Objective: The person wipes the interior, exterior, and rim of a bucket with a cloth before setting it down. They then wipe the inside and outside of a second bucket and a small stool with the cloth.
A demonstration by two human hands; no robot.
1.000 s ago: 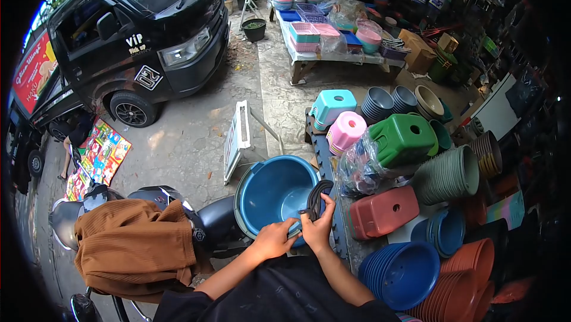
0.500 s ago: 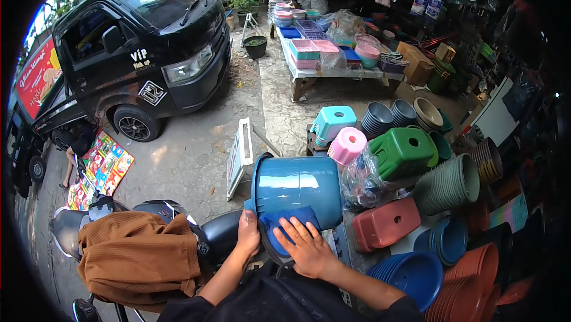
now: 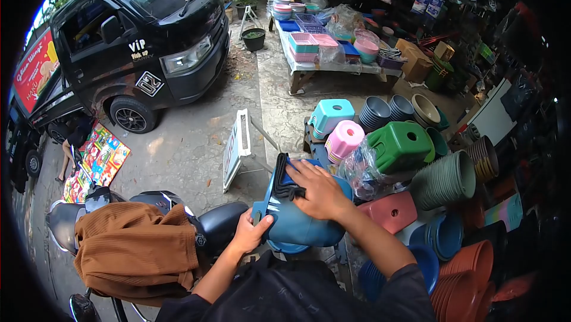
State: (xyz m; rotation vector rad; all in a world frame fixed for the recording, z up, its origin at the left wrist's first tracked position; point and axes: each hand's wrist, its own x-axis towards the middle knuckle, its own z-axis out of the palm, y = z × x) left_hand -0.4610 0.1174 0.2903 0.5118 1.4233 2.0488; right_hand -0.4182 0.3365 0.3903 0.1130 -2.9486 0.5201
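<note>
A glossy blue plastic bucket [image 3: 309,230] lies tilted on its side in front of my body, its rim toward the left. My left hand [image 3: 250,233] is closed on the rim edge, thumb on the outside. On the bucket's upper side, my right hand [image 3: 320,191] presses a blue and dark grey cloth [image 3: 286,184], its fingers bent over it. Part of the cloth hangs loosely toward the rim. Below the bucket, another blue rounded plastic edge [image 3: 288,247] shows, mostly hidden.
A motorbike seat [image 3: 221,227] and a brown corduroy garment [image 3: 137,247] are at left. Stacked stools, including a green one [image 3: 401,146], and pots [image 3: 446,179] crowd the right. Ahead stand a signboard [image 3: 236,151], a black pickup [image 3: 143,48] and a table of baskets [image 3: 345,71].
The bucket has turned and tilted, its rim now lower left. My right hand has moved up over it with the cloth, and my left hand has shifted lower on the rim.
</note>
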